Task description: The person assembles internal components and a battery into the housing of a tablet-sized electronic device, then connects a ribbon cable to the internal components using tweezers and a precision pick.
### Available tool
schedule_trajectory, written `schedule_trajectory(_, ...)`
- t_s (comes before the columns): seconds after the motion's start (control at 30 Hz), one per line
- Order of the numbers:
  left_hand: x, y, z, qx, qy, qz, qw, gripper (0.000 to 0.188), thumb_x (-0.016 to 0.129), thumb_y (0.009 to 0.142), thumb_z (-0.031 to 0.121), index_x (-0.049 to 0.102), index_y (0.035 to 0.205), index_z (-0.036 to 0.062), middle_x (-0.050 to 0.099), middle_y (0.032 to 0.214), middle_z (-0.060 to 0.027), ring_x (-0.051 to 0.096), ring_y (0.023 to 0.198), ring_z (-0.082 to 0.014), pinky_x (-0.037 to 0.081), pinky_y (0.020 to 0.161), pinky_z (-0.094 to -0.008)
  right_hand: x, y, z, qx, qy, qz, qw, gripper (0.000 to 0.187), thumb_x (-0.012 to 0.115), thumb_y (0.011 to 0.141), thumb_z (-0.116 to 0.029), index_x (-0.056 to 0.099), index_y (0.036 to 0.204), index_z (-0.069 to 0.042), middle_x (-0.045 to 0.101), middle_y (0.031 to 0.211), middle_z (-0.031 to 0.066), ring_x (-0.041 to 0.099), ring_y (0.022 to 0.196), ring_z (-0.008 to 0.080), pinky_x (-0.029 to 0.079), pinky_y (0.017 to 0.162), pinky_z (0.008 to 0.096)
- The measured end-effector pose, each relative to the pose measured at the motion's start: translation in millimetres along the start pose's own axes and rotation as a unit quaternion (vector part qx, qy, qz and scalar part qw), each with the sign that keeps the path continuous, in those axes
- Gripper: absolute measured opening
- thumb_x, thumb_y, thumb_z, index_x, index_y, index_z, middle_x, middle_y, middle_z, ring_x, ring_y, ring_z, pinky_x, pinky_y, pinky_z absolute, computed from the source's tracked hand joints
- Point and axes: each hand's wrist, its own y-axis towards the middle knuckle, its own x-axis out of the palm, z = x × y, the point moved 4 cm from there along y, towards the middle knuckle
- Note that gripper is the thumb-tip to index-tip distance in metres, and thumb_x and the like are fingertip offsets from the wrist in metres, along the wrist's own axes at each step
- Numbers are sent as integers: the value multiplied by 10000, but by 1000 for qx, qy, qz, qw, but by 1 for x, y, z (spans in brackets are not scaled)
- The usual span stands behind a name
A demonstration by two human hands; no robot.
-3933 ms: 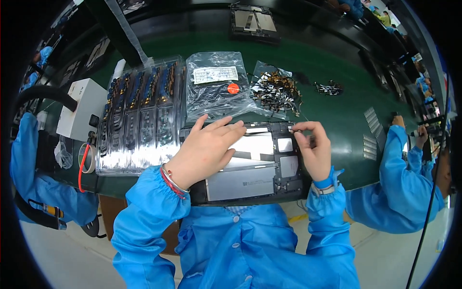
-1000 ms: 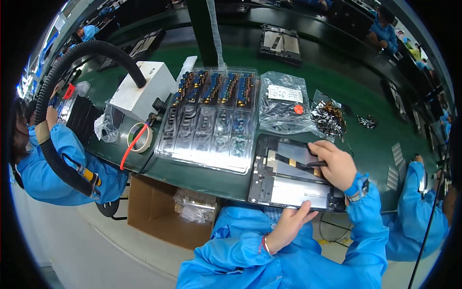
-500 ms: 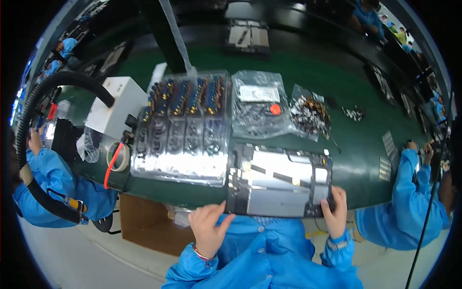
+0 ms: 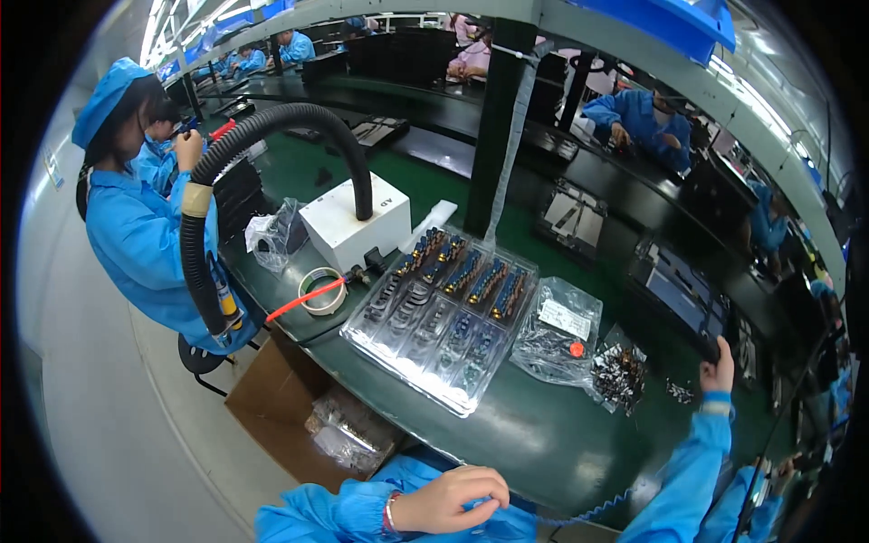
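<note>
My right hand [image 4: 718, 369] reaches far out to the right, its fingers closed on the near corner of a flat, dark tablet-like panel [image 4: 677, 288]. The panel lies tilted across the far right part of the bench. Just off the bench's front edge, in front of my body, is my left hand [image 4: 453, 500]. Its fingers are bent and held together, with nothing seen in them. A clear plastic tray [image 4: 434, 362] with rows of small blue and gold parts lies mid-bench. To its right are a clear bag [image 4: 557, 330] and a pile of small metal parts [image 4: 620, 376].
A white box [image 4: 355, 222] with a black ribbed hose [image 4: 272, 113] stands left of the tray, beside a tape roll [image 4: 322, 291]. Below the bench edge sits a cardboard box [image 4: 281, 398]. Another tablet-like panel [image 4: 572, 220] lies farther back. People in blue work nearby.
The panel has gone from in front of me to the far right, with my right hand on it. My left hand has left its side and its fingers have curled. The view has swung.
</note>
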Motion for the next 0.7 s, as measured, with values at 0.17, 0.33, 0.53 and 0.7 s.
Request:
schedule_trajectory(0.17, -29, 35, 19, -42, -34, 0, 999, 99, 503, 861, 82, 571, 899, 21, 570, 894, -79, 562, 845, -178, 447, 758, -291, -8, 121, 27, 10, -138, 67, 988, 164, 672, 744, -275, 582, 843, -180, 554, 628, -39, 386, 387, 71, 334, 371, 187)
schedule_trajectory(0.33, -76, 167, -39, -174, -466, 93, 863, 162, 473, 892, 170, 530, 980, 46, 567, 941, -55, 547, 858, -153, 444, 732, -266, -33, 168, 58, 43, -247, 102, 963, 227, 670, 733, -275, 623, 908, -139, 569, 665, -12, 451, 432, 118, 357, 378, 246)
schedule_trajectory(0.53, -105, 370, -188, -234, -512, 326, 759, 320, 536, 783, 201, 482, 1049, 31, 531, 1079, -144, 486, 1017, -258, 407, 832, -370, 9, 77, 20, -441, -485, 77, 751, 402, 595, 785, -172, 542, 1143, 2, 633, 1005, 137, 611, 879, 255, 470, 783, 341)
schedule_trajectory(0.7, -171, 401, -314, -232, -373, 535, 722, 473, 543, 781, 252, 542, 1107, -92, 569, 1126, -161, 545, 1014, -247, 417, 882, -356, 82, -180, -12, -180, -284, -188, 923, 252, 600, 782, -133, 605, 1001, -10, 599, 996, 94, 550, 764, 140, 443, 710, 274)
